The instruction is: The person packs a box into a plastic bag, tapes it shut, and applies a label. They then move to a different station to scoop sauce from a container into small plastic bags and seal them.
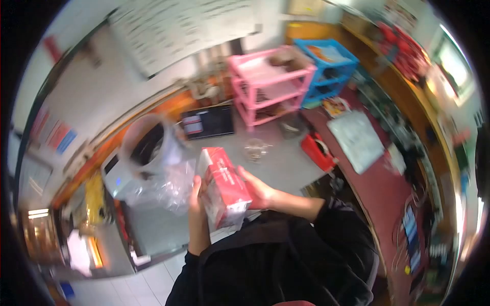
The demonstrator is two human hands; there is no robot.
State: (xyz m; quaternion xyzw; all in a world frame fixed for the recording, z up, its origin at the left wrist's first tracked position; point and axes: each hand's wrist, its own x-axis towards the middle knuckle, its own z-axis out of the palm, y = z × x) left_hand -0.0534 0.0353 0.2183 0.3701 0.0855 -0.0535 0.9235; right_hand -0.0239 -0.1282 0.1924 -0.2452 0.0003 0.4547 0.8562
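Between my two hands is a red and white cardboard box (224, 178), held up in front of my body above the near edge of the grey table. My left hand (197, 196) presses against the box's left side. On the opposite side, my right hand (256, 189) grips it, with the fingers partly hidden behind the box. Crumpled clear plastic (173, 188) lies just left of my left hand. Motion blur hides the print on the box.
On the grey table (153, 229) stand a white machine with a round drum (148, 145), a black flat device (208, 122), a small clear container (256, 150) and a red tape dispenser (319, 152). Pink shelves (273, 92) and blue shelves (326, 66) stand behind. A white package (356, 140) lies right.
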